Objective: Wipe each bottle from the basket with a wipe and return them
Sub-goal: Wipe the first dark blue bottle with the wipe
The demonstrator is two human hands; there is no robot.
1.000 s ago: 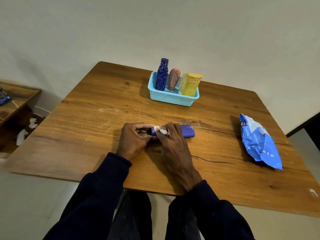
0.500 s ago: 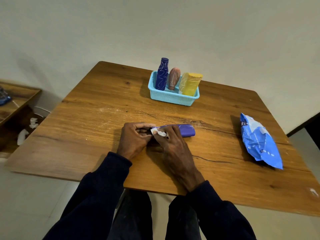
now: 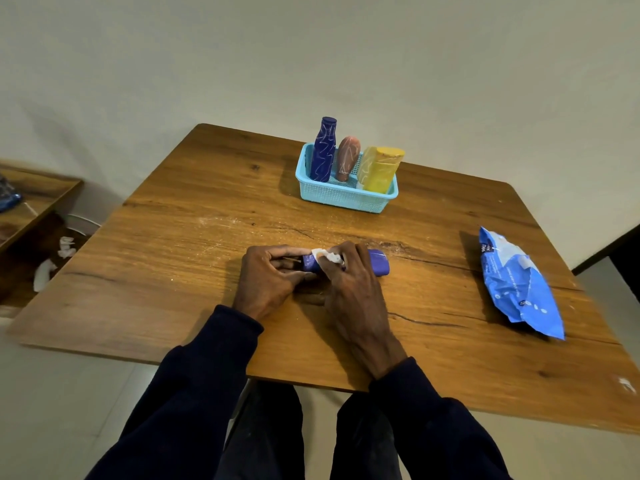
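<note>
A purple bottle (image 3: 379, 262) lies on its side on the wooden table (image 3: 214, 237), in front of me. My left hand (image 3: 268, 277) grips its left end. My right hand (image 3: 349, 282) is curled over the bottle's middle and presses a small white wipe (image 3: 325, 254) against it. Most of the bottle is hidden under my hands. At the far side stands a light blue basket (image 3: 341, 197) with a dark blue bottle (image 3: 323, 150), a pinkish-brown bottle (image 3: 348, 159) and a yellow bottle (image 3: 381, 168) upright in it.
A blue pack of wipes (image 3: 516, 282) lies on the table at the right. A low wooden shelf (image 3: 34, 199) stands to the left of the table, with white scraps on the floor below it. A wall runs behind the table.
My right hand with the wipe has slid a little back and forth along the purple bottle. The left hand kept its grip. The basket and pack have not moved.
</note>
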